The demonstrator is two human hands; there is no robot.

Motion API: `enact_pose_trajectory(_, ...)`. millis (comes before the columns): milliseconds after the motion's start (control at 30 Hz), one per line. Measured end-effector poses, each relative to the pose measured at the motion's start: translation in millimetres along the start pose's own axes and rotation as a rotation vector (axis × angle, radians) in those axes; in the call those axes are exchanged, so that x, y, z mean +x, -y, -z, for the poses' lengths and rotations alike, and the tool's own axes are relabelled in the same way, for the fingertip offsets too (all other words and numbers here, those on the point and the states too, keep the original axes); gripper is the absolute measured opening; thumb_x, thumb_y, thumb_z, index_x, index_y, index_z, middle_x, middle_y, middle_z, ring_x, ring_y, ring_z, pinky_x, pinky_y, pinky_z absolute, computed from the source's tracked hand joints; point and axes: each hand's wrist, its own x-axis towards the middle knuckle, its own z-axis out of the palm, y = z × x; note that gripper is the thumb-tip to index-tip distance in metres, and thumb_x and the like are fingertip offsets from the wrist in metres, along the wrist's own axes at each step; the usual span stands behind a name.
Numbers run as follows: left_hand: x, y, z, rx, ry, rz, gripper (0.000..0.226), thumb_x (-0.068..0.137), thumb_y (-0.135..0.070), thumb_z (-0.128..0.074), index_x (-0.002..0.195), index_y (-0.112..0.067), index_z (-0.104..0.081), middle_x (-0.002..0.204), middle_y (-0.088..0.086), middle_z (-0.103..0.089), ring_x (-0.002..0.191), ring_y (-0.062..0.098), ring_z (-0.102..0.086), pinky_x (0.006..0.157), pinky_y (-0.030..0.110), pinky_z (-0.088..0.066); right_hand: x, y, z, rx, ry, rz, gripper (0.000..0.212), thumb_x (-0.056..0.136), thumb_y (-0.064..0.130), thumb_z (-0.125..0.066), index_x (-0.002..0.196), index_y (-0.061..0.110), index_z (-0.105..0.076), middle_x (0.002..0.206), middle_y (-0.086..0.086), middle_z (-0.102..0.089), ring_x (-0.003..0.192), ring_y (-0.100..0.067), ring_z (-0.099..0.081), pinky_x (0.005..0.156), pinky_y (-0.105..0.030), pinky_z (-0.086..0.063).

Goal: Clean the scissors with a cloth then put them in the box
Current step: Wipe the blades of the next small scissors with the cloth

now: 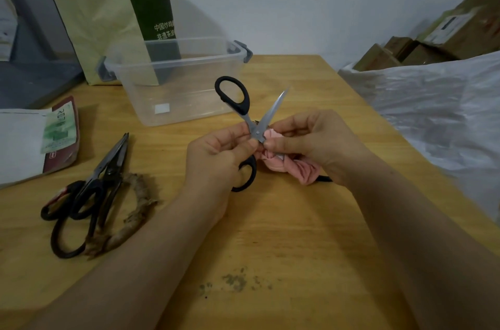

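Observation:
A pair of black-handled scissors (234, 97) is held spread open above the table's middle, one handle loop up, one blade tip pointing up right. My left hand (216, 156) grips them near the pivot and lower handle. My right hand (311, 143) pinches a pink cloth (295, 167) around the lower blade, which the cloth mostly hides. The clear plastic box (176, 78) with grey latches stands open just behind the hands, nothing visible inside it.
Two more pairs of scissors (92, 191), one with cord-wrapped handles, lie at the left on the wooden table (284, 235). Papers and a red booklet (54, 137) lie far left. A green bag (108, 18) leans behind the box. White plastic sacking (438, 108) borders the right edge.

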Motion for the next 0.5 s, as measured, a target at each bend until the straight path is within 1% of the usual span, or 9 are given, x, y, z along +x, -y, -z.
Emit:
enact_pose_trajectory(67,0.0,-0.3,0.6,0.010,0.015,-0.010,0.025,0.080,0.007,-0.064,0.089,-0.017,-0.069,0.085,0.003,-0.075,0.079,0.017,-0.071,0.073,0.023,-0.058,-1.4,2.1,1.8,0.031,0.014,-0.025,0.019,0.066,0.003,-0.078,0.083,0.005,-0.070,0.077,-0.009,-0.073,0.068,-0.016,-0.071,0.060,-0.020,-0.056)
enact_pose_trajectory(133,1.8,-0.5,2.3,0.024,0.015,-0.010,0.024,0.079,0.006,-0.065,0.093,-0.014,-0.070,0.088,0.004,-0.075,0.081,0.016,-0.071,0.072,0.022,-0.058,-2.1,3.1,3.6,0.139,0.063,-0.063,0.024,0.067,0.009,-0.076,0.088,-0.002,-0.070,0.079,-0.014,-0.072,0.069,-0.021,-0.071,0.061,-0.024,-0.058)
enact_pose_trajectory(200,3.2,-0.6,3.8,0.036,0.016,-0.015,0.027,0.079,0.006,-0.065,0.102,-0.007,-0.070,0.093,0.008,-0.074,0.085,0.019,-0.070,0.075,0.024,-0.057,-1.5,4.6,6.6,0.247,0.086,-0.114,0.026,0.073,0.011,-0.071,0.090,-0.007,-0.068,0.084,-0.019,-0.072,0.076,-0.026,-0.070,0.071,-0.032,-0.060)
enact_pose_trajectory(233,3.3,-0.6,4.3,0.033,0.022,-0.014,0.028,0.079,0.007,-0.065,0.104,-0.004,-0.069,0.095,0.010,-0.074,0.088,0.021,-0.070,0.077,0.025,-0.057,-1.1,5.0,8.8,0.250,0.084,-0.128,0.023,0.075,0.008,-0.069,0.091,-0.009,-0.067,0.087,-0.021,-0.071,0.079,-0.028,-0.069,0.076,-0.034,-0.058)
enact_pose_trajectory(267,3.0,-0.5,4.5,0.029,0.028,-0.012,0.029,0.079,0.007,-0.064,0.105,-0.003,-0.069,0.096,0.011,-0.073,0.088,0.021,-0.070,0.078,0.026,-0.057,-1.2,5.4,10.2,0.238,0.090,-0.132,0.022,0.073,0.005,-0.069,0.091,-0.008,-0.067,0.090,-0.022,-0.071,0.080,-0.028,-0.068,0.078,-0.035,-0.057)
enact_pose_trajectory(367,1.8,-0.3,4.0,0.021,0.049,-0.011,0.029,0.078,0.006,-0.065,0.105,-0.002,-0.069,0.095,0.011,-0.074,0.085,0.020,-0.070,0.073,0.024,-0.057,-2.0,4.9,11.0,0.183,0.106,-0.107,0.027,0.059,0.004,-0.073,0.084,-0.003,-0.068,0.087,-0.020,-0.072,0.077,-0.026,-0.069,0.072,-0.032,-0.060)
enact_pose_trajectory(433,2.6,-0.4,3.9,0.017,0.048,-0.008,0.027,0.077,0.007,-0.065,0.102,-0.004,-0.070,0.092,0.010,-0.074,0.081,0.018,-0.070,0.069,0.022,-0.057,-1.3,3.6,9.0,0.085,0.068,-0.069,0.026,0.059,0.004,-0.077,0.084,0.002,-0.068,0.086,-0.019,-0.072,0.079,-0.027,-0.069,0.074,-0.034,-0.058)
enact_pose_trajectory(500,3.3,-0.5,4.0,0.019,0.042,-0.003,0.025,0.078,0.007,-0.065,0.098,-0.007,-0.070,0.091,0.010,-0.074,0.080,0.016,-0.069,0.069,0.022,-0.057,-0.2,2.7,6.1,0.002,0.028,-0.031,0.029,0.066,0.002,-0.078,0.093,0.005,-0.069,0.086,-0.017,-0.073,0.079,-0.023,-0.071,0.074,-0.030,-0.058)
